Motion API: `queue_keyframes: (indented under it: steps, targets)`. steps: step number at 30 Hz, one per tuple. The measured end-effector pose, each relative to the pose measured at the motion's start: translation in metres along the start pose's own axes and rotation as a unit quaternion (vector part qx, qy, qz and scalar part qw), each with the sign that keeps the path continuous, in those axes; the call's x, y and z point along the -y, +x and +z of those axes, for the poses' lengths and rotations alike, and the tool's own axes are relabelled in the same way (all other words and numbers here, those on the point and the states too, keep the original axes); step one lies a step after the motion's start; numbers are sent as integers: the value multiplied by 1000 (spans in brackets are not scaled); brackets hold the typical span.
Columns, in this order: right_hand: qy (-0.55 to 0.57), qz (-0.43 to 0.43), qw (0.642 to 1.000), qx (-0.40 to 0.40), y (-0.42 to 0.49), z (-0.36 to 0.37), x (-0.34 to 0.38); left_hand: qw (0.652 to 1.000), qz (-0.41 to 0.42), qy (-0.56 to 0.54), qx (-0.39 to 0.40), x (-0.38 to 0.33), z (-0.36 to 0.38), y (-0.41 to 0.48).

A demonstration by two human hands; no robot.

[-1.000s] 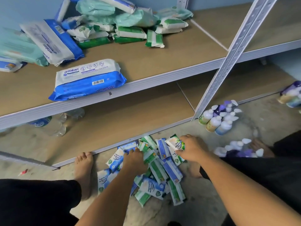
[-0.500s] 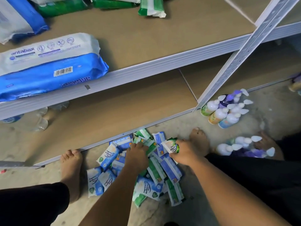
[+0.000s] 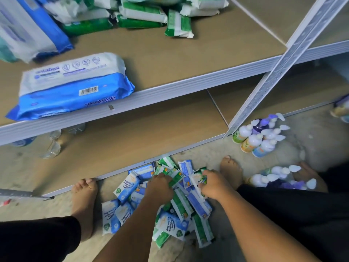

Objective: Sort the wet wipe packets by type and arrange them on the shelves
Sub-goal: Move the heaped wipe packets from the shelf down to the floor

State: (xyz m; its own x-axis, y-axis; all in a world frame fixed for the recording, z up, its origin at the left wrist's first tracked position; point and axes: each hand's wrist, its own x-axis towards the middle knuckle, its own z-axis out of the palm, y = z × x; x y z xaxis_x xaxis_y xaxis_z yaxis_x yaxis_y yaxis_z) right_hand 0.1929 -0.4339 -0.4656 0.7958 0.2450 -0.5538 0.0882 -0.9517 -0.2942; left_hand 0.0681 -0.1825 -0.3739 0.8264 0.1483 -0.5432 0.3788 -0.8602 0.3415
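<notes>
Left hand [image 3: 159, 187] gripping green packet [image 3: 176, 178], right hand [image 3: 215, 186] clutching green-white packet [image 3: 200, 179], above floor pile [image 3: 170, 222]

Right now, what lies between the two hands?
Small green and blue packets lie between the left hand and the right hand, as the head view shows.

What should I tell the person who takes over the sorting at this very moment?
Left hand grips a green packet in the floor pile.
Right hand holds a white-green packet.
Done: large blue pack and bigger green packs lie on the upper shelf.
To do: sort the pile's small blue and green packets and shelve them.
</notes>
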Motion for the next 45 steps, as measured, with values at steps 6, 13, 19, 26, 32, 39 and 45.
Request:
queue_keyframes:
  steps: [6,13,19,26,32,39,45]
  targets:
    - [5,-32,999,-9,-117,-116,121,997,6,-56,-49,-10,-37,-23]
    - [102,-101,977,-159,-141,-200,183,950,96,-158,-251,-63,-149,-78]
    - [171,-205,919,-291,-176,-280,238,894,198,-126,-383,-78,-278,-147]
    - [141,-316,889,-299,-186,-307,316,888,140,-21,-438,6,-365,-194]
    - [-43,-380,895,-229,-184,-295,397,898,26,57,-435,78,-402,-184]
    - [-156,-350,898,-216,-146,-281,422,907,-48,257,-330,105,-452,-147]
    - [-166,-289,911,-245,-112,-296,417,874,-44,413,-253,106,-493,-108]
